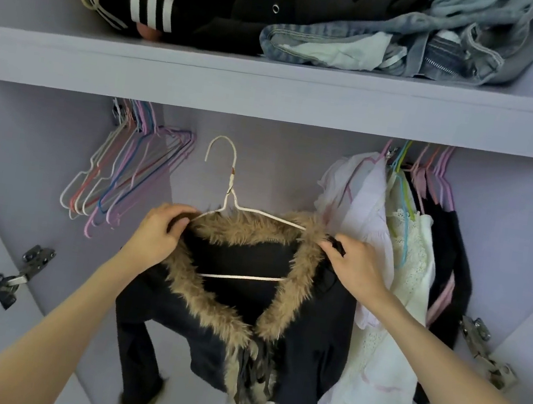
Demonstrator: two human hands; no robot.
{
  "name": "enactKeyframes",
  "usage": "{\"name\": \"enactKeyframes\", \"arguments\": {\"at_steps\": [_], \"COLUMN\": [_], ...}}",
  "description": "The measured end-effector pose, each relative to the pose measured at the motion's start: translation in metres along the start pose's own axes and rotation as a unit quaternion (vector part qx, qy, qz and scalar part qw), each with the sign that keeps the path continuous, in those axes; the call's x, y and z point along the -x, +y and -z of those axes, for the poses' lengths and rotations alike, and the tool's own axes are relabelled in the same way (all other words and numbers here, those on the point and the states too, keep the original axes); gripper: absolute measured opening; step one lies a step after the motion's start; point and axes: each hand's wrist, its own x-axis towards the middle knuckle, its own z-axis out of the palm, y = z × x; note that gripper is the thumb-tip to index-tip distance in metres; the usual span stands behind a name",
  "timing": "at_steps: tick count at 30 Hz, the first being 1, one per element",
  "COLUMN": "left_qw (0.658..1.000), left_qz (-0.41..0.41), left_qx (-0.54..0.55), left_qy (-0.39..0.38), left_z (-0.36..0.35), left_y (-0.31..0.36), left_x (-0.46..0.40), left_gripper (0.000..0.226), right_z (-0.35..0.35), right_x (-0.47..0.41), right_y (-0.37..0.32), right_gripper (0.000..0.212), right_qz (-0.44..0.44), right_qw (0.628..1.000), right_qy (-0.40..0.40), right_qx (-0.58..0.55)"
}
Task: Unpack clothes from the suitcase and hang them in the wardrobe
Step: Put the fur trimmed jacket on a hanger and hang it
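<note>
A black jacket (311,338) with a brown fur collar (240,232) sits on a white wire hanger (230,193) in front of the open lilac wardrobe (273,93). My left hand (156,236) grips the jacket's left shoulder at the hanger's end. My right hand (351,268) pinches the right shoulder fabric. The hanger's hook points up, below the shelf, and hangs on nothing. The rail is hidden behind the shelf edge.
Several empty coloured wire hangers (126,168) hang at the left. White, lilac and black garments (395,271) hang at the right. The top shelf holds jeans (399,49) and dark clothes (216,10). Door hinges (22,273) flank both sides.
</note>
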Motion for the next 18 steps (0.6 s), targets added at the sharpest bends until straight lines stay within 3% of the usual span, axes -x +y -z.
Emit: {"name": "enactKeyframes", "arguments": {"at_steps": [4,9,11,14,18], "left_qw": [0.976,0.900,0.885,0.892,0.893], "left_qz": [-0.143,-0.289,-0.299,-0.265,-0.248], "left_qx": [-0.104,-0.194,-0.224,-0.246,-0.259], "left_qy": [0.124,0.262,0.279,0.272,0.274], "left_z": [0.008,0.009,0.008,0.007,0.000], "left_y": [0.024,0.082,0.101,0.116,0.112], "left_x": [-0.007,-0.023,-0.036,-0.055,-0.068], "left_gripper": [0.032,0.037,0.047,0.058,0.066], "right_z": [0.008,0.018,0.024,0.035,0.043], "right_x": [-0.002,-0.011,-0.019,-0.034,-0.052], "right_y": [0.005,0.008,0.006,0.001,-0.001], "right_gripper": [0.044,0.046,0.048,0.050,0.052], "right_qz": [-0.070,-0.196,-0.225,-0.278,-0.331], "right_qw": [0.996,0.970,0.956,0.931,0.917], "right_qy": [0.059,0.145,0.189,0.224,0.201], "right_qx": [0.000,0.002,-0.020,-0.078,-0.098]}}
